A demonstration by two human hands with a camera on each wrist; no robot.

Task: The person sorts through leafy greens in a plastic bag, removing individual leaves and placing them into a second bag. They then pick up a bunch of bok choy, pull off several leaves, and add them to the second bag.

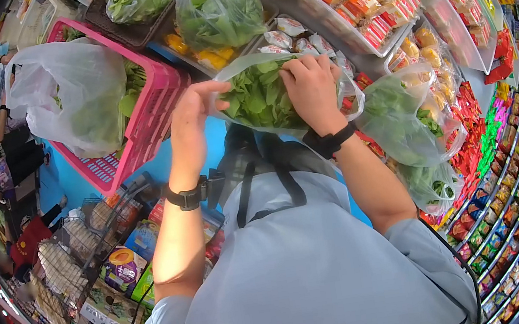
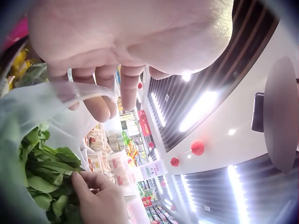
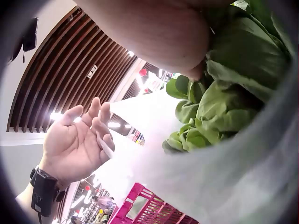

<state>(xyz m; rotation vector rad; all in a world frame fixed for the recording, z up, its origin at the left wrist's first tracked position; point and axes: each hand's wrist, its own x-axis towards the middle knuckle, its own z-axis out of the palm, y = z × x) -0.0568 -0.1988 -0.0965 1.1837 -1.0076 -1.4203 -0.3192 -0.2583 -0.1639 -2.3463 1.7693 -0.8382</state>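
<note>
A clear plastic bag point(image 1: 249, 64) with leafy greens point(image 1: 257, 99) stands open in front of the person. The left hand point(image 1: 191, 122) is at the bag's left edge; in the left wrist view the bag's rim point(image 2: 86, 91) passes between its fingers, which hold it. At the greens' right side, the right hand point(image 1: 312, 88) has curled fingers, and in the left wrist view its thumb and fingertips point(image 2: 79, 179) pinch the leaves point(image 2: 53, 175). The right wrist view shows the left hand point(image 3: 77, 144) palm-up beside the bag, and the leaves point(image 3: 224, 112) close by.
A pink basket point(image 1: 152, 104) with a bag of greens point(image 1: 81, 97) stands at left. More bagged greens point(image 1: 219, 18) lie beyond and at right point(image 1: 398, 109). Trays of packaged snacks point(image 1: 360, 2) fill the upper right; a wire cart point(image 1: 93, 232) is lower left.
</note>
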